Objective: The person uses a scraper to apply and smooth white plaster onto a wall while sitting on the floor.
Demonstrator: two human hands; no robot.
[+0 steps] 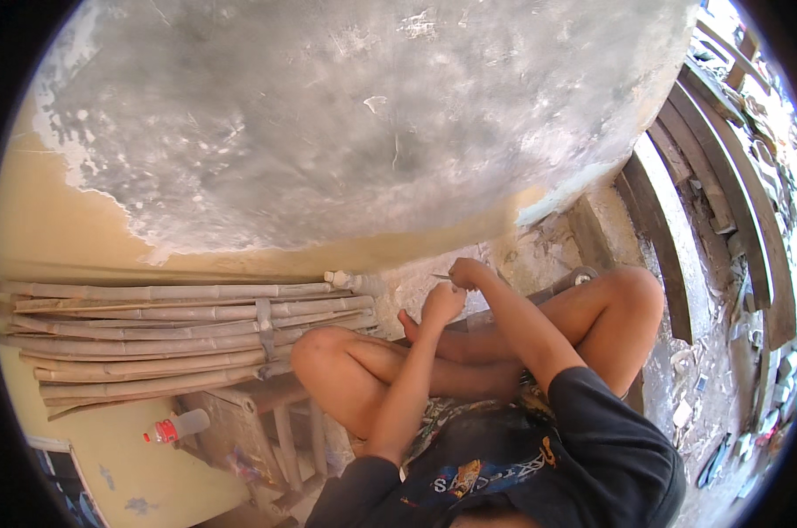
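My left hand (442,303) and my right hand (471,274) are close together above my crossed legs, near the foot of the wall. Both have their fingers closed. A thin, pale, blade-like piece (440,276) sticks out to the left from my right hand, just above my left hand. It is too small to name more exactly. Whatever lies inside my left fist is hidden by its fingers. Below the hands shows one bare foot (407,326).
A tied bundle of bamboo poles (187,330) lies at the left, above a wooden bench (240,418). A plastic bottle (179,426) with a red label is near it. The patchy wall (328,132) rises ahead. Long wooden beams (667,246) and scattered debris (684,414) are at the right.
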